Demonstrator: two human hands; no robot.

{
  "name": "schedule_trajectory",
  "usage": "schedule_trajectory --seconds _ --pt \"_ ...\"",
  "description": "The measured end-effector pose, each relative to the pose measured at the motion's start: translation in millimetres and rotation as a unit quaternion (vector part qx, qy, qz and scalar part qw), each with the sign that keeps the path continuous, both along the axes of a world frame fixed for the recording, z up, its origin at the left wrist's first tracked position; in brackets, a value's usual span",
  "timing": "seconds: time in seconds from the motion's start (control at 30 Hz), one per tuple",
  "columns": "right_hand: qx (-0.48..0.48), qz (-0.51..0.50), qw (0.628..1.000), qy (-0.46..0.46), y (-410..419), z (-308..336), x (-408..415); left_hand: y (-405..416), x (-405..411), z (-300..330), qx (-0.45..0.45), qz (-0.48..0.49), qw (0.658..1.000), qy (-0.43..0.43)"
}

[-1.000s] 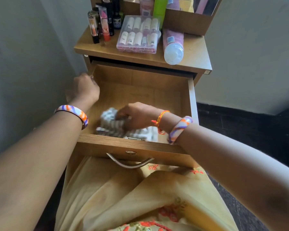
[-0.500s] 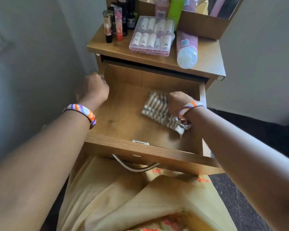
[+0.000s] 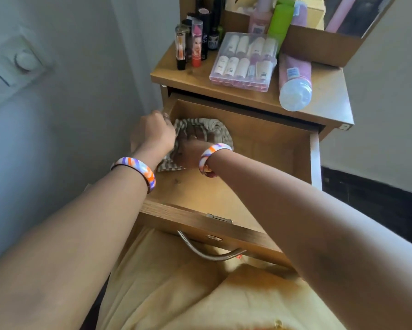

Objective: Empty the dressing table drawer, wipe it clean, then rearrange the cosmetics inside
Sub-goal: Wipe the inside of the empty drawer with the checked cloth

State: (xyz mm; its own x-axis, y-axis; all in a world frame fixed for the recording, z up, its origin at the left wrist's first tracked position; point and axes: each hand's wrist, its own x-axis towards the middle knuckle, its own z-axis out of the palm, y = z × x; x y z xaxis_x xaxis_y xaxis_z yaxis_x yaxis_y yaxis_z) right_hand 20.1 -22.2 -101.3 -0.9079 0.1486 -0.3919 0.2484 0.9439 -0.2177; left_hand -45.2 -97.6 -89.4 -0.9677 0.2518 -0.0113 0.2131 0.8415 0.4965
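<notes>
- the drawer (image 3: pixel 259 163) of the dressing table (image 3: pixel 190 77) is pulled well out and holds nothing but the cloth, so emptying looks finished and wiping is the step in hand.
- the striped cloth (image 3: pixel 207 129) lies bunched on the drawer floor in the back left corner, touching the left wall. that corner is likely where dust collects.
- the right hand (image 3: pixel 190 152) reaches across the drawer and presses down on the cloth. its fingers are mostly hidden by the left hand and blurred, so whether they curl round the fabric or lie flat on it cannot be told.
- the left hand (image 3: pixel 153 133) sits on the top edge of the drawer's left wall near the back, fingers curled over it, probably bracing the drawer against the push of wiping.
- the cosmetics wait on the table top, out of the way: a clear plastic case of small bottles (image 3: pixel 244 61) at the middle front edge, a pink bottle with a clear cap (image 3: pixel 294 86) lying on its side to its right, and a cluster of upright lipsticks and tubes (image 3: pixel 195 44) at the back left.
- a pink bottle and a green bottle (image 3: pixel 280 22) stand behind the case.
- labels are too small and blurred to read. one dark tube shows pale letters, but they are not legible.
</notes>
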Motion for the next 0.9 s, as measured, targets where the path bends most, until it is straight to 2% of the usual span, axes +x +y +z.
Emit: schedule_trajectory --seconds 0.1,0.2,0.3,0.4,0.47,0.53,0.63,0.7,0.77,0.83,0.9 --pt "0.003 0.044 0.999 0.013 10.3 3.7 9.0 1.9 -0.5 0.1 0.012 0.002 1.0 -0.003" --pt "0.036 0.174 0.984 0.019 1.4 7.1 41.6 2.0 -0.1 1.1 0.007 0.009 1.0 -0.007" --pt "-0.051 0.282 0.958 0.033 -10.0 8.3 63.8 2.0 2.1 0.7 0.004 0.005 1.0 0.0" --pt "-0.078 0.217 0.971 0.067 6.7 7.4 46.5 0.4 4.9 3.5 0.0 -0.004 1.0 0.005" --pt "-0.035 0.109 0.991 0.076 23.9 2.9 25.7 -1.4 7.2 5.9 -0.004 -0.008 1.0 0.009" --pt "0.015 0.062 0.995 0.082 32.0 3.2 14.5 -1.3 8.3 6.8 -0.008 -0.01 1.0 0.014" --pt "0.048 0.14 0.988 0.042 12.0 14.4 29.5 0.6 6.9 5.9 -0.014 -0.006 1.0 0.012" --pt "0.017 0.243 0.969 0.035 -7.0 18.1 49.5 2.4 6.1 5.8 -0.016 -0.005 1.0 0.011" --pt "-0.02 0.294 0.955 0.043 -10.2 16.0 53.1 3.1 6.1 6.5 -0.021 -0.005 1.0 0.013" --pt "-0.023 0.257 0.964 0.068 3.4 14.8 41.8 2.6 6.1 7.4 -0.023 -0.004 1.0 0.012" --pt "0.004 0.155 0.984 0.083 21.2 10.8 25.5 0.8 6.5 8.0 -0.023 -0.006 1.0 0.012"
